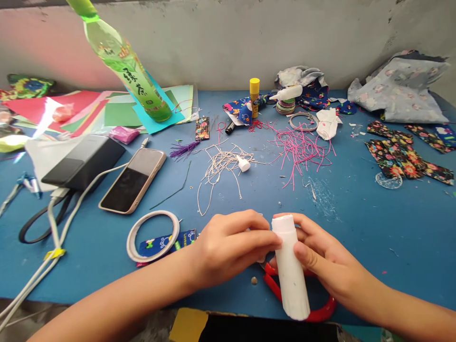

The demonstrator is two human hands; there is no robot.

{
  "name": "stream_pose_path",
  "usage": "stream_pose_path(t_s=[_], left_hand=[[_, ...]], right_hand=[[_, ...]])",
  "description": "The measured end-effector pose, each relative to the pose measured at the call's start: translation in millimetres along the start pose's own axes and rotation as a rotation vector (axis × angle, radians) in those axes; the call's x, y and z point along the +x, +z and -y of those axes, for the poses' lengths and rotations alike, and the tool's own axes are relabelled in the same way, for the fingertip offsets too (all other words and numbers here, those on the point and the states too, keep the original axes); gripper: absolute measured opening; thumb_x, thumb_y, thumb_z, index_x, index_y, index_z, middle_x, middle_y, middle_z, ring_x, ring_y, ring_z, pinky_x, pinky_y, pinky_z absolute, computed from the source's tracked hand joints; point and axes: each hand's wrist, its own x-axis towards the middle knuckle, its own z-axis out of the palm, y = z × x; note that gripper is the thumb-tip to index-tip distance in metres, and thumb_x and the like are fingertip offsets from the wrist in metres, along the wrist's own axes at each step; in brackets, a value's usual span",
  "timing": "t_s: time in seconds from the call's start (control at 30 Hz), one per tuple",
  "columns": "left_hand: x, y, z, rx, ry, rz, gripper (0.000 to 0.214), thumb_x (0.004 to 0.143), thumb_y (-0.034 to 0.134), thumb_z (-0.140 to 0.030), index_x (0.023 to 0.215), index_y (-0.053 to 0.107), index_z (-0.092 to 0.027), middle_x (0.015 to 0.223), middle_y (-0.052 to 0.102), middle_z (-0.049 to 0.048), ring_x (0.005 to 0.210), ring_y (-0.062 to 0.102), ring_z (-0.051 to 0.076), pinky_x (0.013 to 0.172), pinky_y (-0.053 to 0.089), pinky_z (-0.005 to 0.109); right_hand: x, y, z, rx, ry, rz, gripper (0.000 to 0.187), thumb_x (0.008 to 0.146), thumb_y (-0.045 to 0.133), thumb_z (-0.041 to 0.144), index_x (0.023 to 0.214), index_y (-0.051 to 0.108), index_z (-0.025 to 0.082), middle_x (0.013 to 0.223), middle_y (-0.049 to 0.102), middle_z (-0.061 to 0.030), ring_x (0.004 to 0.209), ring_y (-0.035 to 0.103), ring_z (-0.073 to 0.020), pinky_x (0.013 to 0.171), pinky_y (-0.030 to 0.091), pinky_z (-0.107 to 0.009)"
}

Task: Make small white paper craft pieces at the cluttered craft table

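My right hand [322,251] is wrapped around a white plastic bottle [290,270], its thumb on the near side and its fingers behind. The bottle leans slightly, with its narrower, uncapped neck uppermost. Beside it, my left hand [235,244] has curled fingers, and one fingertip meets the bottle's left side just below the neck. The left thumb is hidden, and so is whatever those fingers may pinch. Under the bottle lie red-handled scissors [324,311], partly covered. A small white cap [243,164] rests on the tangled cream strings [224,166] farther back.
A tape roll [131,242] lies left of my hands, near a phone [132,180] and a cabled power bank [83,161]. Behind are a green tea bottle [131,76], a glue stick [254,97], pink strings [302,147] and another white bottle [288,92]. Floral fabric [399,152] lies right.
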Motion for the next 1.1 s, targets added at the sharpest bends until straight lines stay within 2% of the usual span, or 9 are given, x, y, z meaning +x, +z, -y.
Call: stream_pose_path(t_s=[0.07,0.27,0.47,0.63,0.77,0.87,0.93,1.0,1.1], left_hand=[[1,1.3,-1,-0.064,-0.046,0.026,0.013,0.092,0.053,-0.012,0.092,0.066,-0.011,0.081,0.063,0.0061,0.065,0.059,0.01,0.058,0.05,0.017],[5,0.9,-3,-0.259,-0.175,0.115,0.013,0.091,0.051,-0.009,0.087,0.064,-0.012,0.08,0.059,0.0058,0.068,0.057,0.011,0.061,0.05,0.019],[8,-0.4,-4,-0.378,-0.254,0.119,0.012,0.089,0.054,-0.007,0.085,0.065,-0.012,0.078,0.058,0.0043,0.068,0.056,0.01,0.061,0.05,0.018],[9,-1.4,-5,-0.439,-0.292,0.077,0.01,0.088,0.059,-0.011,0.083,0.067,-0.012,0.075,0.06,0.0037,0.065,0.057,0.009,0.059,0.051,0.018],[7,-2.1,-4,-0.322,-0.191,0.017,0.007,0.086,0.064,-0.015,0.091,0.069,-0.014,0.079,0.062,0.0028,0.066,0.06,0.008,0.06,0.052,0.016],[5,-1.2,-3,-0.208,-0.098,0.001,0.021,0.086,0.065,-0.018,0.106,0.066,-0.013,0.081,0.063,0.0034,0.069,0.061,0.008,0.063,0.054,0.015],[3,-0.2,-2,-0.163,-0.082,-0.005,0.025,0.088,0.063,-0.018,0.112,0.064,-0.012,0.083,0.063,0.0039,0.07,0.062,0.009,0.063,0.054,0.016],[1,0.4,-2,-0.131,-0.067,0.007,0.02,0.09,0.059,-0.017,0.109,0.065,-0.013,0.083,0.063,0.0041,0.068,0.063,0.009,0.063,0.055,0.016],[0,0.0,-2,-0.06,-0.016,0.026,0.014,0.091,0.057,-0.014,0.098,0.069,-0.015,0.08,0.063,0.0033,0.066,0.064,0.009,0.06,0.055,0.016]], right_hand=[[0,1,1,0.018,0.007,0.01,0.039,0.093,0.055,0.04,0.129,0.046,0.028,0.093,0.062,-0.0004,0.085,0.062,-0.0113,0.077,0.051,-0.023],[0,-1,-1,0.062,0.029,0.042,0.031,0.094,0.054,0.039,0.122,0.05,0.026,0.102,0.062,-0.0014,0.087,0.065,-0.0122,0.079,0.052,-0.025],[0,-3,0,0.11,0.094,0.047,0.032,0.092,0.056,0.045,0.114,0.053,0.022,0.086,0.064,-0.0016,0.075,0.065,-0.0117,0.068,0.053,-0.023],[-1,-5,3,0.156,0.087,0.073,0.038,0.09,0.059,0.047,0.118,0.053,0.023,0.091,0.066,-0.0039,0.075,0.066,-0.0128,0.071,0.055,-0.027],[-1,-7,5,0.148,0.077,0.076,0.033,0.092,0.058,0.044,0.118,0.054,0.023,0.093,0.065,-0.0026,0.082,0.067,-0.0127,0.076,0.054,-0.026],[-2,-6,7,0.142,0.082,0.075,0.035,0.092,0.057,0.045,0.12,0.053,0.024,0.095,0.065,-0.0027,0.083,0.067,-0.0129,0.077,0.054,-0.026],[-2,-4,8,0.122,0.089,0.085,0.036,0.092,0.056,0.046,0.119,0.053,0.023,0.092,0.065,-0.0031,0.08,0.067,-0.0127,0.072,0.054,-0.025],[-2,-2,8,0.102,0.091,0.092,0.035,0.091,0.056,0.048,0.113,0.056,0.021,0.09,0.064,-0.0035,0.076,0.066,-0.0122,0.067,0.053,-0.023],[-1,-2,6,0.101,0.11,0.093,0.037,0.089,0.057,0.05,0.108,0.058,0.018,0.089,0.064,-0.004,0.074,0.065,-0.0119,0.069,0.053,-0.025]])
